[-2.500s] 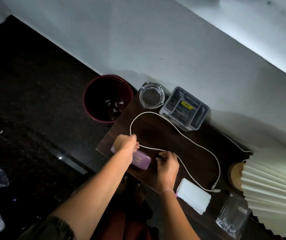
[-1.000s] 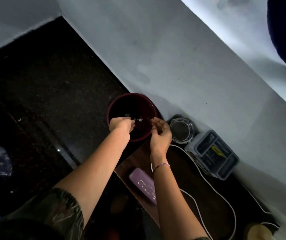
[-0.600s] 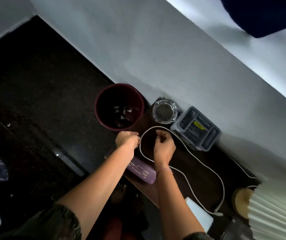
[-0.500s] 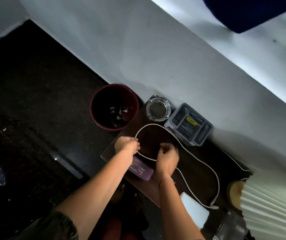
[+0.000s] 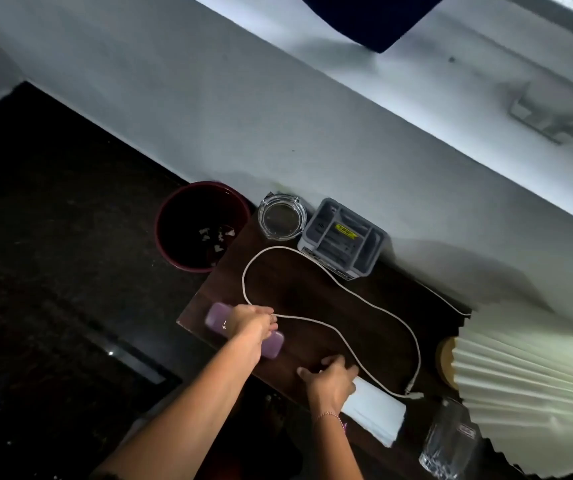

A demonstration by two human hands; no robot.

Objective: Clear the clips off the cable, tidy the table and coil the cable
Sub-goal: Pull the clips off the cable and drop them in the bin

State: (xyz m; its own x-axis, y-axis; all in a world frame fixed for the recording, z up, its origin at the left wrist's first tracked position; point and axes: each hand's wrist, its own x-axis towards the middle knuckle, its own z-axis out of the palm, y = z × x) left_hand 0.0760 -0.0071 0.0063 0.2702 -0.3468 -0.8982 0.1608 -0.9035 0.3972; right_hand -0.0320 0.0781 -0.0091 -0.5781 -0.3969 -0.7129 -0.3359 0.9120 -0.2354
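A white cable (image 5: 316, 271) lies in a long loop on the dark wooden table (image 5: 298, 292); its plug end (image 5: 413, 394) rests near the lamp. I see no clips on it. My left hand (image 5: 252, 325) pinches the cable where the loop closes, above a purple case (image 5: 217, 318). My right hand (image 5: 330, 379) lies low on the table near the front edge, fingers apart, fingertips next to the cable and beside a white folded pack (image 5: 375, 410). A maroon bin (image 5: 174, 251) on the floor to the left holds small white bits.
A glass ashtray (image 5: 281, 218) and a grey compartment tray (image 5: 343, 237) stand at the back by the wall. A pleated lamp shade (image 5: 520, 375) overhangs the right end, and a glass tumbler (image 5: 447, 441) stands at the front right.
Both hands came back from over the bin to the table. The left hand took hold of the cable; the right hand slid down and right along it toward the white pack.
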